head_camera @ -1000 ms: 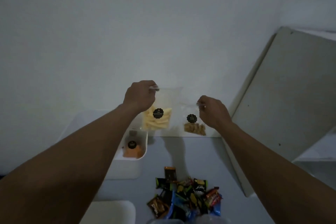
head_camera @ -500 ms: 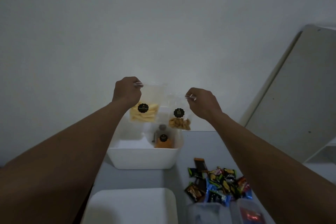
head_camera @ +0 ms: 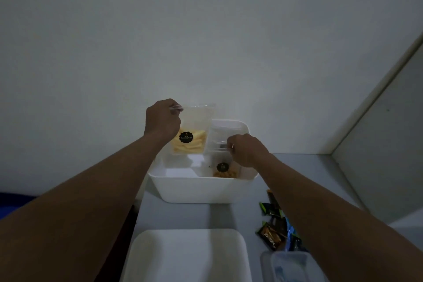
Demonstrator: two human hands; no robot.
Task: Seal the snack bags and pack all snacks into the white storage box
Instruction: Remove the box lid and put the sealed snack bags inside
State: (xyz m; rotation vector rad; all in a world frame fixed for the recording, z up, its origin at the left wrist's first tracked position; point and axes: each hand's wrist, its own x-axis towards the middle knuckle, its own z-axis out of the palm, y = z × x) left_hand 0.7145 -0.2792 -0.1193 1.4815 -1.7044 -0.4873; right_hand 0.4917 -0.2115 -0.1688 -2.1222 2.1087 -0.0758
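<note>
The white storage box (head_camera: 196, 190) stands on the grey table at the centre. My left hand (head_camera: 161, 119) pinches the top corner of a clear bag of yellow sticks (head_camera: 194, 135) and holds it above the box's left half. My right hand (head_camera: 246, 150) grips the top of a clear bag of brown snacks (head_camera: 223, 168), whose lower part sits inside the box at the right. Both bags carry a round black label. Whether their tops are sealed I cannot tell.
A white lid (head_camera: 185, 256) lies near me in front of the box. Several small wrapped snacks (head_camera: 274, 229) are piled on the table to the right, partly under my right forearm. A clear plastic container (head_camera: 288, 265) sits at the bottom right. A leaning panel (head_camera: 380, 144) borders the right side.
My right hand has lowered the bag of brown snacks into the box. My left hand still holds the yellow bag above the box. The view has shifted, so the box sits nearer the centre.
</note>
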